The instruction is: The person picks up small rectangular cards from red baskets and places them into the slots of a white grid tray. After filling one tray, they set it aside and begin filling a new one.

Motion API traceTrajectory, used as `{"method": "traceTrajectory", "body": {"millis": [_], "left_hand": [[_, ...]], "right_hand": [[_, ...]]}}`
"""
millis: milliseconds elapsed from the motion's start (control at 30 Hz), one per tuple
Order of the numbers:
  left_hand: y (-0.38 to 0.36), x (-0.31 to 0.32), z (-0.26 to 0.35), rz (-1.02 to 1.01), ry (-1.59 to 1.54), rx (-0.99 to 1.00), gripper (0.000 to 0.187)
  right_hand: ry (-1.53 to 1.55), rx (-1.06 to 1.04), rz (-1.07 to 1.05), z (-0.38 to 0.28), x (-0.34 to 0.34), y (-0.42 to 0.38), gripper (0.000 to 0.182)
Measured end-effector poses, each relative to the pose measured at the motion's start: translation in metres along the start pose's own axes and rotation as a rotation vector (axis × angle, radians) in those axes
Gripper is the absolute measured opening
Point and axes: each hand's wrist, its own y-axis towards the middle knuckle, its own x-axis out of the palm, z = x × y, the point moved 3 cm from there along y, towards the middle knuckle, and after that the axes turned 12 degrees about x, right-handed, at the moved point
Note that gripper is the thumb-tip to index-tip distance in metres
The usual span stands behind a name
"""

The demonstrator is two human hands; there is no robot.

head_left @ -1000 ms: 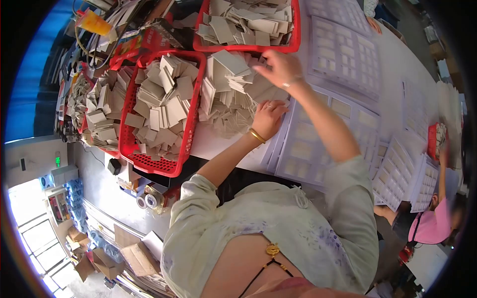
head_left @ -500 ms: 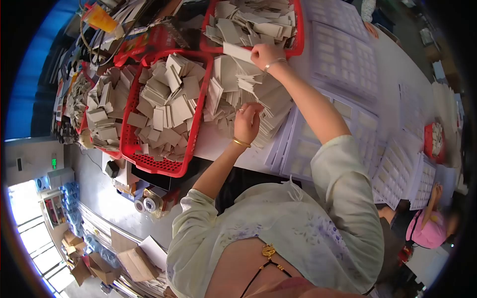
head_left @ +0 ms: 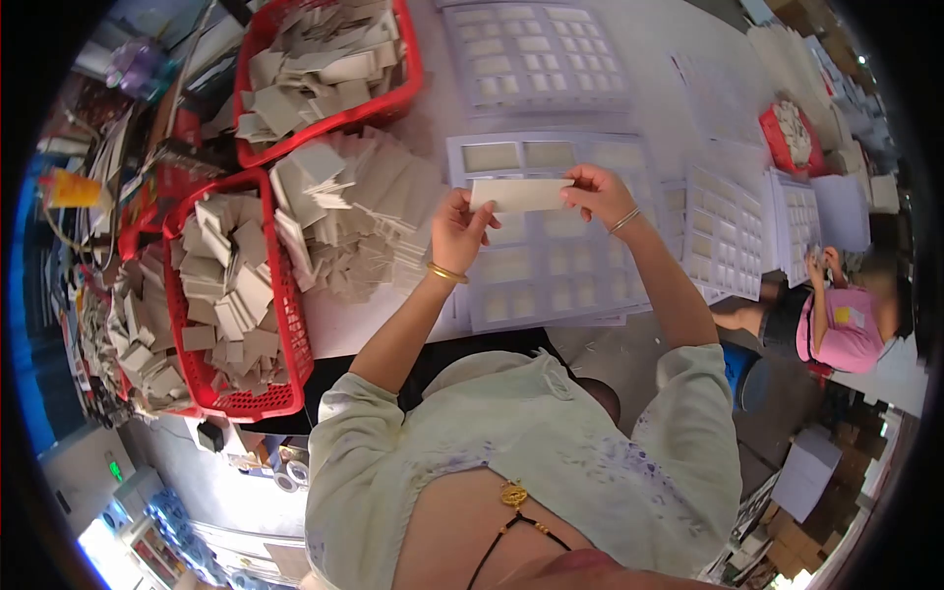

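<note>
My left hand (head_left: 462,231) pinches the left end of a pale rectangular card piece (head_left: 521,195), and my right hand (head_left: 598,197) grips its right end. The piece is held level above a white tray sheet (head_left: 511,270) with rectangular compartments, several of which hold pale pieces. Left of my left hand, a loose pile of grey-white card pieces (head_left: 369,211) lies on the table. Two red plastic baskets filled with similar pieces stand beyond it, one at the top (head_left: 418,74) and one at the left (head_left: 295,334).
Another compartment sheet (head_left: 536,59) lies farther back on the white table (head_left: 678,34). More sheets (head_left: 726,231) are at the right, near a small red basket (head_left: 772,138). A person in pink (head_left: 848,329) sits at the right edge. An orange cup (head_left: 74,189) is at far left.
The view has turned to the right. My right hand has brought the card piece from beside the upper basket to above the tray sheet, and my left hand has left the pile and taken its other end.
</note>
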Motion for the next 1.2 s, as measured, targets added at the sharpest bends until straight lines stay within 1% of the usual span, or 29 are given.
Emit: {"method": "traceTrajectory", "body": {"millis": [33, 67, 100, 133, 200, 233, 300, 400, 433, 500, 600, 700, 800, 833, 867, 933, 1000, 1100, 1200], "left_hand": [[0.000, 0.015, -0.004, -0.058, -0.023, -0.034, 0.011], [-0.001, 0.028, -0.004, -0.112, -0.046, -0.068, 0.012], [-0.001, 0.036, -0.001, -0.148, 0.034, -0.052, 0.015], [0.001, 0.038, -0.003, -0.129, 0.186, 0.034, 0.017], [0.004, 0.036, -0.007, -0.084, 0.493, 0.208, 0.022], [0.005, 0.033, -0.001, -0.072, 0.638, 0.235, 0.024], [0.004, 0.020, -0.004, -0.021, 0.664, 0.244, 0.024], [-0.003, -0.004, -0.016, 0.020, 0.712, 0.269, 0.024], [-0.006, -0.010, -0.018, 0.024, 0.728, 0.278, 0.024], [-0.015, -0.021, -0.023, 0.058, 0.726, 0.232, 0.024], [-0.027, -0.034, -0.027, 0.084, 0.729, 0.184, 0.022], [-0.036, -0.040, -0.029, 0.081, 0.765, 0.154, 0.020], [-0.041, -0.041, -0.029, 0.077, 0.775, 0.153, 0.020], [-0.042, -0.040, -0.027, 0.074, 0.778, 0.155, 0.020], [-0.043, -0.040, -0.025, 0.071, 0.781, 0.156, 0.020], [-0.045, -0.043, -0.020, 0.079, 0.768, 0.154, 0.020], [-0.049, -0.048, -0.011, 0.084, 0.773, 0.163, 0.020], [-0.057, -0.061, 0.012, 0.093, 0.812, 0.221, 0.019], [-0.070, -0.078, 0.048, 0.148, 0.898, 0.331, 0.018]], "right_hand": [[0.099, 0.032, 0.022, 0.011, -0.017, 0.003, 0.015], [0.167, 0.050, 0.130, 0.023, -0.037, 0.009, 0.015], [0.233, 0.068, 0.237, 0.035, -0.059, 0.019, 0.016], [0.297, 0.087, 0.341, 0.047, -0.082, 0.029, 0.017], [0.234, 0.037, 0.577, 0.065, -0.137, 0.049, 0.018], [0.205, 0.068, 0.594, 0.078, -0.159, 0.058, 0.020], [0.150, 0.122, 0.619, 0.104, -0.196, 0.077, 0.023], [-0.102, 0.073, 0.674, 0.129, -0.218, 0.103, 0.026], [-0.148, 0.067, 0.686, 0.128, -0.222, 0.107, 0.027], [-0.239, 0.056, 0.711, 0.127, -0.228, 0.112, 0.028], [-0.251, 0.027, 0.645, 0.136, -0.237, 0.125, 0.028], [-0.207, 0.041, 0.585, 0.145, -0.232, 0.131, 0.030], [-0.265, 0.008, 0.661, 0.168, -0.235, 0.142, 0.026], [-0.255, 0.075, 0.684, 0.161, -0.229, 0.135, 0.024], [-0.243, 0.141, 0.707, 0.140, -0.212, 0.119, 0.023], [-0.393, 0.079, 0.776, 0.128, -0.203, 0.109, 0.020], [-0.712, -0.187, 0.852, 0.128, -0.202, 0.106, 0.017], [-0.838, -0.197, 0.726, 0.119, -0.191, 0.101, 0.012], [-1.137, -0.063, 0.645, 0.105, -0.169, 0.088, 0.018]]}}
